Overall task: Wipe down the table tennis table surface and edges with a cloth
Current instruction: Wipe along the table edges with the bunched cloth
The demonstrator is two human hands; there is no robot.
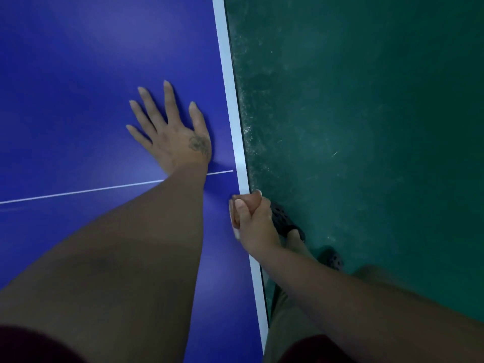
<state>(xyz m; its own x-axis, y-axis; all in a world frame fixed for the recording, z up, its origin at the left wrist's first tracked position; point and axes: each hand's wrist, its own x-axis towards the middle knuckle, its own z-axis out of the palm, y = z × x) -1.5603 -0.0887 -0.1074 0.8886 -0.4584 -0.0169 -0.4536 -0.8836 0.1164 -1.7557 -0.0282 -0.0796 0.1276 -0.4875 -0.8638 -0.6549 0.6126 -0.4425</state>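
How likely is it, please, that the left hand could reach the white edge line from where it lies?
Probably yes: the left hand lies flat on the table, thumb side close to the white edge line, nothing between them.

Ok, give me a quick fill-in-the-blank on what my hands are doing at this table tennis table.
1. The left hand lies flat, fingers spread, on the ____ table tennis table.
2. The right hand grips what seems a cloth at the table's ____ edge stripe.
3. The floor beside the table is ____.
4. The thin line passes under the ____ forearm.
Missing: blue; white; green; left.
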